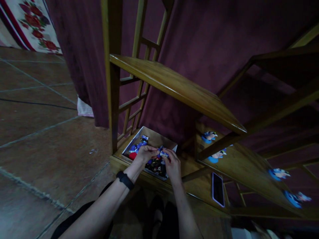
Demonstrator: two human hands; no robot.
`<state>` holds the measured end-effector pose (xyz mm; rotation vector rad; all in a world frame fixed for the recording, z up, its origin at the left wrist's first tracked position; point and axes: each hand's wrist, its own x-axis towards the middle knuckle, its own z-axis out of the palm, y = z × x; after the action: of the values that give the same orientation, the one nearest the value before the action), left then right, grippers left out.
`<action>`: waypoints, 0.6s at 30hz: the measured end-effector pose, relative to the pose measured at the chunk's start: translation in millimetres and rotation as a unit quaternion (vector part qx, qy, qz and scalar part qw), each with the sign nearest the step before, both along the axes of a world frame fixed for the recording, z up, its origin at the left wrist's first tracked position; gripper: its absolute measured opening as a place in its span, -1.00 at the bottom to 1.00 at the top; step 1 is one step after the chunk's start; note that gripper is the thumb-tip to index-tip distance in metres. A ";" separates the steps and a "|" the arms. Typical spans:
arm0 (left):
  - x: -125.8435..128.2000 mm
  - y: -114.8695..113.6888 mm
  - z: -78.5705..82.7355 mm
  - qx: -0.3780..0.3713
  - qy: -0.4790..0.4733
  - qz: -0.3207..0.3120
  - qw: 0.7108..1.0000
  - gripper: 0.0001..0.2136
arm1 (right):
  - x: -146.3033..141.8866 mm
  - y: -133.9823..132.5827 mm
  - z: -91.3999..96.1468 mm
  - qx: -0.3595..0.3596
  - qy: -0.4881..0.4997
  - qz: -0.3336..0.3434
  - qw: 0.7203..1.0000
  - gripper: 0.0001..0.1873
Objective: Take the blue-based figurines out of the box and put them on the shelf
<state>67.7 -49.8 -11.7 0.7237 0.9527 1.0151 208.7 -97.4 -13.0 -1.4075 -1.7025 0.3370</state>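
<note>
Over a shallow cardboard box (pixel 163 135), my left hand (pixel 147 154) and my right hand (pixel 173 163) hold one small blue-and-white figurine (pixel 162 152) between them. The fingertips of both hands are closed on it, and they cover part of it. Inside the box lie several more pieces: blue-and-purple figurines (pixel 137 146) at the left, a red round piece (pixel 133 155) near the front, and dark pieces (pixel 157 166) beneath my hands. Their exact shapes are hard to make out in the dim light.
The box stands on the low board of a wooden shelf unit (pixel 174 86), under a slanting upper board. A phone (pixel 218 189) lies to the right. Several figurines on blue bases, one a figurine (pixel 209 136), stand on the right-hand shelf. A dark curtain (pixel 82 59) hangs at left.
</note>
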 end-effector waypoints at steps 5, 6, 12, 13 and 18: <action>-5.1 4.6 -7.5 -0.014 0.009 -0.019 1.000 -0.79 | -4.4 -3.6 -0.6 0.025 -0.066 0.018 0.997 -0.71; -5.5 4.6 -8.4 -0.014 0.012 -0.016 1.000 -0.79 | -5.5 -3.9 -1.1 0.027 -0.070 0.018 0.997 -0.71; 1.1 -4.0 -5.4 0.033 0.027 0.019 0.999 -0.80 | -9.1 -1.6 -4.1 0.000 -0.027 -0.031 0.999 -0.72; 3.3 -5.5 -5.3 0.044 0.035 0.026 0.998 -0.80 | -9.2 -1.0 -4.3 -0.007 -0.016 -0.039 0.999 -0.73; 12.9 -7.1 -12.7 0.080 0.052 0.057 0.994 -0.80 | -9.5 0.8 -4.1 -0.033 0.028 -0.082 0.996 -0.73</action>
<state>80.5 -57.0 -24.4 0.8697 1.0199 1.1739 199.2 -96.5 -17.1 -1.5608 -1.5312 0.3392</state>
